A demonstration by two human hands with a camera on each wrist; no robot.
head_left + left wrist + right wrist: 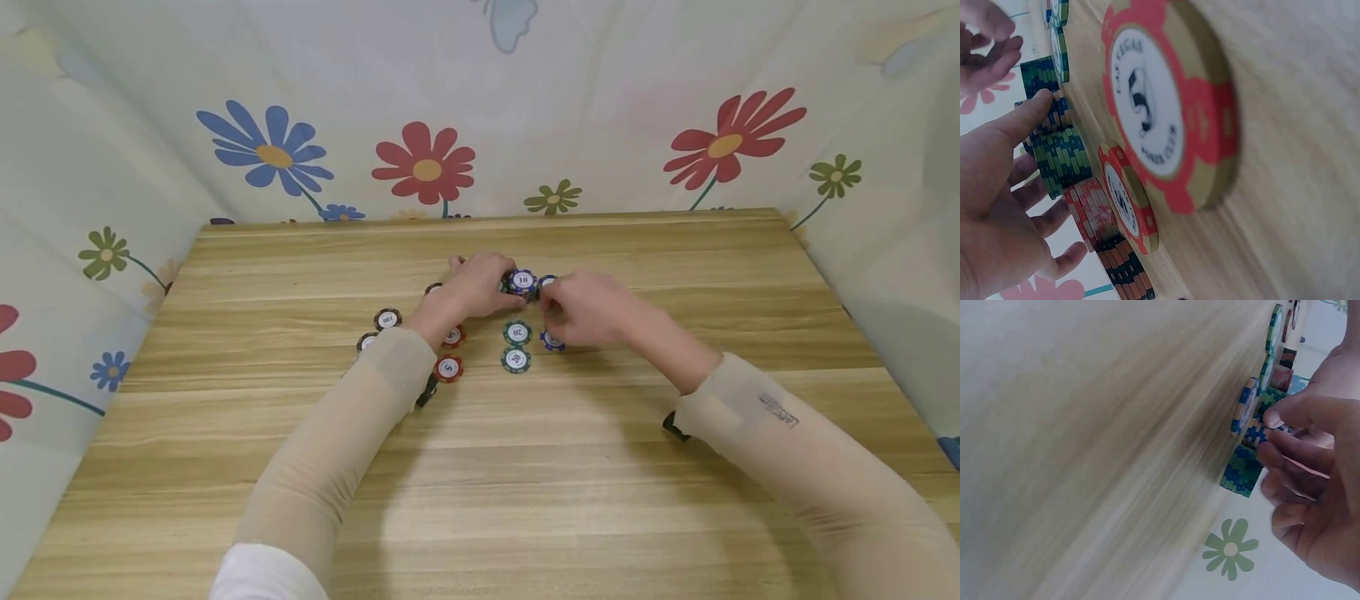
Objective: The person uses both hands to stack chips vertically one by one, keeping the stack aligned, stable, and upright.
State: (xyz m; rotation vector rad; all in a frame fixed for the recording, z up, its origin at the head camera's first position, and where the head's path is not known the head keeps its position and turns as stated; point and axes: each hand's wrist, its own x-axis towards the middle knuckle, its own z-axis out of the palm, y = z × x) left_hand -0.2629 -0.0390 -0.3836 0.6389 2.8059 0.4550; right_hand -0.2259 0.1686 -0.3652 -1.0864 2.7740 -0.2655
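Note:
Several poker chip stacks stand in a row at the back. My left hand (480, 283) arches over them, thumb at the front of the stack of blue chips (522, 281) marked 10, fingers behind. In the left wrist view, those fingers pass behind the green stack (1063, 162) and red stack (1092, 212). My right hand (592, 308) hovers by the blue-and-green stack (1241, 472) at the row's right end, fingers loosely bent, no chip visible between them. Below it a single blue chip (553, 341) lies flat, partly covered by the hand.
Two green chips (516, 347) marked 20 lie flat in front of the row. Red chips (448, 368) marked 5 and black chips (387, 320) marked 100 lie to the left, some behind my left arm. A flowered curtain (615, 108) hangs behind the wooden table (525, 483).

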